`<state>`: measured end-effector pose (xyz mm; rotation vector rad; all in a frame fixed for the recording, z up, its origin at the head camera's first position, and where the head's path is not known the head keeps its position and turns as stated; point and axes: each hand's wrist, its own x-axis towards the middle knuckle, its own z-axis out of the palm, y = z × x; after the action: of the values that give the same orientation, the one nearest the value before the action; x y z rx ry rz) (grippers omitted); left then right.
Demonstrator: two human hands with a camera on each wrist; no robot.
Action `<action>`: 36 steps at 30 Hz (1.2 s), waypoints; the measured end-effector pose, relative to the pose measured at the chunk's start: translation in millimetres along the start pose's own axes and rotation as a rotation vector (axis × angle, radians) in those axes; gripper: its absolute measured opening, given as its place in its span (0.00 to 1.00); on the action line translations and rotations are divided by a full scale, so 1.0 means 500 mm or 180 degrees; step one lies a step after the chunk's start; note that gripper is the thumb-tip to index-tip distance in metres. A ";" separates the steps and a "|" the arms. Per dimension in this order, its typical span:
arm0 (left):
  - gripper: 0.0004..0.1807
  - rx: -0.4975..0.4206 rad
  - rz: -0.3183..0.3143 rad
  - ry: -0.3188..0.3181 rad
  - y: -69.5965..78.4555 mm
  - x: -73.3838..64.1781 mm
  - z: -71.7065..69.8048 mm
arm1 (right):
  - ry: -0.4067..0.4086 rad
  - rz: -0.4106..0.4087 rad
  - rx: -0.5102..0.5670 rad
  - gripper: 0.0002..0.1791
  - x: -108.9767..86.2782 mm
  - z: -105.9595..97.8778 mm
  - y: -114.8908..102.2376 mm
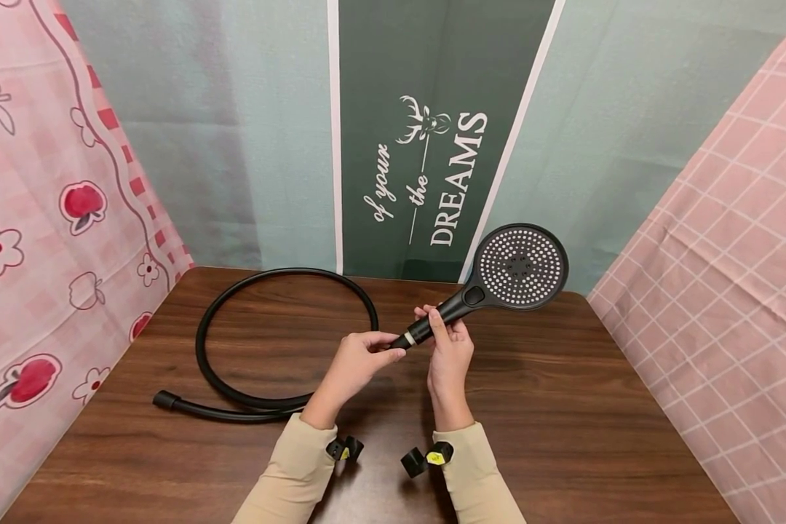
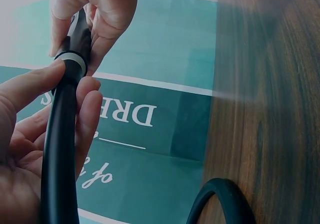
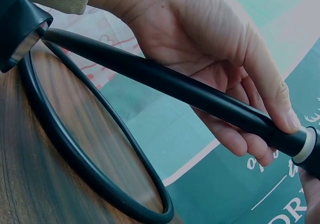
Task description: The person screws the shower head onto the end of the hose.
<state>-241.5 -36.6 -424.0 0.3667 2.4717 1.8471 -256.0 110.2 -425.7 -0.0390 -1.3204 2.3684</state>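
Observation:
A black shower head [image 1: 522,266], its round face full of pale nozzles, is held up over the table with its handle slanting down to the left. My right hand [image 1: 450,358] grips that handle near its lower end. Between thumb and fingers, my left hand [image 1: 359,364] pinches the end fitting of a black shower hose [image 2: 59,149], right at the handle's base. A whitish ring [image 3: 306,143] shows where fitting and handle meet. The rest of the hose [image 1: 200,342] lies in a wide loop on the left, its other end fitting [image 1: 165,399] pointing left.
The brown wooden table [image 1: 563,407] runs under both forearms. A green and teal printed cloth [image 1: 288,145] hangs behind its back edge. Pink cloths flank the left [image 1: 33,240] and right [image 1: 727,218] sides. Small black cameras are strapped at both wrists.

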 end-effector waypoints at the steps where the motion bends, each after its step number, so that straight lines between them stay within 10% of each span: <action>1: 0.14 0.0026 0.0002 0.0011 0.001 0.000 0.000 | -0.0006 -0.0002 0.0002 0.11 0.001 0.000 0.000; 16: 0.14 0.0323 0.0140 0.0111 0.010 -0.002 0.005 | 0.0034 -0.0013 0.0105 0.09 0.004 0.004 0.003; 36: 0.14 0.1438 0.0937 0.0486 0.025 -0.017 0.021 | 0.0043 -0.0013 0.0102 0.12 0.004 0.004 0.003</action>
<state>-229.2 -25.4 -416.3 0.6575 3.0816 1.4173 -258.7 108.7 -425.6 -0.0430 -1.2751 2.3812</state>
